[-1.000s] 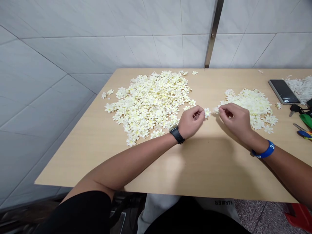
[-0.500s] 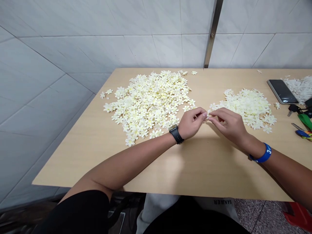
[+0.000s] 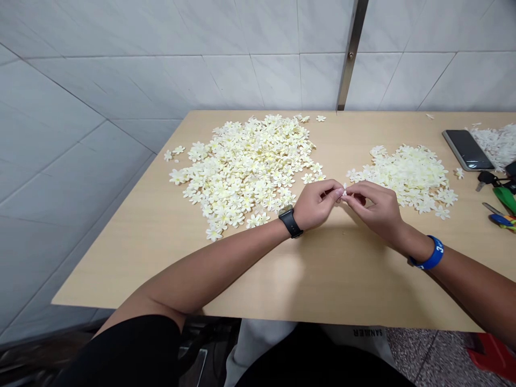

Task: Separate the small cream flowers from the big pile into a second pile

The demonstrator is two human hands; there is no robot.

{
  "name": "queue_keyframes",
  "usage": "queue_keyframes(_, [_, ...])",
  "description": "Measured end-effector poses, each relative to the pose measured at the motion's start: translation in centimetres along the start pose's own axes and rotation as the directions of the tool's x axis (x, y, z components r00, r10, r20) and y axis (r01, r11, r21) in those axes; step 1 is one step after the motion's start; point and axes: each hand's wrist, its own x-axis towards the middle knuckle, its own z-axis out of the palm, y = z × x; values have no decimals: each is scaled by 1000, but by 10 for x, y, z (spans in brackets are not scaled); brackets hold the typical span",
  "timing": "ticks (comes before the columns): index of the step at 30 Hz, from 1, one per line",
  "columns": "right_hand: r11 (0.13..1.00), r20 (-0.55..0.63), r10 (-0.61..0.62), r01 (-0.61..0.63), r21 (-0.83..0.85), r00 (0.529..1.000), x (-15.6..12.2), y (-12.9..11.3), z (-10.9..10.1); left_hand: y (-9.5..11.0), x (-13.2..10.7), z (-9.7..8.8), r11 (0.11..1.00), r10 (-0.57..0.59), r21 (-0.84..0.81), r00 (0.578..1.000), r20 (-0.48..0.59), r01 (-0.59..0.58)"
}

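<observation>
The left hand (image 3: 318, 204) and the right hand (image 3: 377, 209) are meeting in the air above the bare middle of the surface (image 3: 322, 274), and a small white flower (image 3: 344, 193) is sitting between them, mostly hidden. The left fingers (image 3: 332, 187) are closing to a tight pinch on it, and the right fingers (image 3: 351, 196) are curling in and appear to be gripping the same flower from the other side. Holding it up this way is keeping it apart from the heaps and in reach of both hands.

Two loose piles of flowers are lying on the surface: a larger left pile (image 3: 245, 177) towards the far edge, directly beyond the left hand, and a smaller right pile (image 3: 407, 180) just beyond the right hand. They are well apart, and there are too many flowers to count. A few strays are lying around them.

Near the right edge are one phone (image 3: 466, 150), one bunch of keys (image 3: 487, 179) and one heap of white shreds (image 3: 497, 145). The person is wearing one black watch (image 3: 287, 222) on the left wrist and one blue wristband (image 3: 429, 257) on the right.
</observation>
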Motion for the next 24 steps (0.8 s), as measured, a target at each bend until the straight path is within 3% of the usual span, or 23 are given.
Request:
queue_keyframes(13, [999, 2, 48, -48, 5, 999, -1, 5, -4, -1, 1, 4, 999, -42, 9, 998, -44, 43])
queue_keyframes(18, [996, 28, 32, -34, 84, 999, -2, 6, -4, 0, 0, 4, 999, -46, -3, 998, -52, 46])
queue_keyframes(24, [988, 49, 100, -105, 115, 994, -2, 8, -4, -1, 0, 3, 999, -32, -13, 999, -41, 31])
